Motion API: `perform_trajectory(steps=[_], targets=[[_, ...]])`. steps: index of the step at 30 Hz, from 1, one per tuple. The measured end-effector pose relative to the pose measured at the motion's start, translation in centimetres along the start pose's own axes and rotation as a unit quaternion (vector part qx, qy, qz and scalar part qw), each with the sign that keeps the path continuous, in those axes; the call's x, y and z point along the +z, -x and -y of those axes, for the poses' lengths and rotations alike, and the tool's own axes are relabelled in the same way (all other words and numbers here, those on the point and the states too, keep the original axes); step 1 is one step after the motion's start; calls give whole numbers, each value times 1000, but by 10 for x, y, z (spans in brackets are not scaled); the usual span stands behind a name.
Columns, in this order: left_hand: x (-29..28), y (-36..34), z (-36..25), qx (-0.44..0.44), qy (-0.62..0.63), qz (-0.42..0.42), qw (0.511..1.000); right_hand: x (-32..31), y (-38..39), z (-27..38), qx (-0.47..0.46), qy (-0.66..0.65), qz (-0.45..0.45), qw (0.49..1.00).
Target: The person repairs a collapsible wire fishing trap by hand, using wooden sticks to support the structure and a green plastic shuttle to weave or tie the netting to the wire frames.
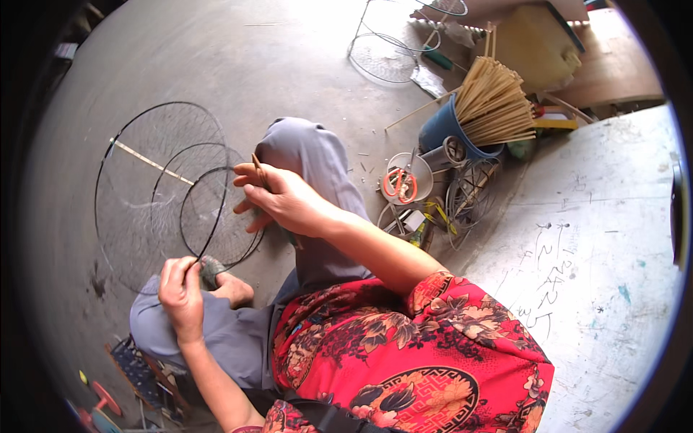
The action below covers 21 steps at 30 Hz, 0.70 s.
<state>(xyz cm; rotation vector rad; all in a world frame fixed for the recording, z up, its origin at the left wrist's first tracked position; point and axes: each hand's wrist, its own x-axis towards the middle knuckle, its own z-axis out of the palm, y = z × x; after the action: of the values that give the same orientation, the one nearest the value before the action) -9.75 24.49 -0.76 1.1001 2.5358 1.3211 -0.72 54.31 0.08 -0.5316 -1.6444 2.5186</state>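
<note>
nearest the wearer, the left hand (180, 294) is closed at the fingertips, pinching the dark outer hoop of a netted frame (167, 203) at its lower edge. the right hand (278, 202) is raised beside the frame; it retains a short brown stick (258, 170) between thumb and fingers, with the remaining fingers spread. the netted frame is located to the front left, ahead of the grey trousers (310, 155), above the floor. status, as judged: hoops and mesh are already joined, and one pale strip (153, 162) spans from the outer hoop toward an inner hoop. no second strip is discernible; whether more fitting remains cannot be told. beyond the right knee, a pale bowl (424, 173) holds orange-handled scissors (393, 189). next outward, a blue bucket (434, 134) stores a dense bundle of wooden sticks (494, 101). farthest, another netted frame of dark hoops (385, 61) rests on the floor (289, 65).
</note>
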Motion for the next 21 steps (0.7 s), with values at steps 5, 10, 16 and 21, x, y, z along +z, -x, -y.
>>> perform_trajectory(steps=[5, 10, 16, 21], targets=[[-6, 12, -4, -48, 2, 16, 999, -181, 21, 62, -121, 163, -258, 945], [-1, -5, -11, -39, -4, 48, 998, -580, 59, 72, -75, 187, -607, 769], [-18, -1, -18, -59, -50, 38, 996, -720, 35, 105, -95, 178, -710, 675], [-21, -5, -26, -105, -53, 51, 992, -736, 10, 148, -118, 329, -732, 585]])
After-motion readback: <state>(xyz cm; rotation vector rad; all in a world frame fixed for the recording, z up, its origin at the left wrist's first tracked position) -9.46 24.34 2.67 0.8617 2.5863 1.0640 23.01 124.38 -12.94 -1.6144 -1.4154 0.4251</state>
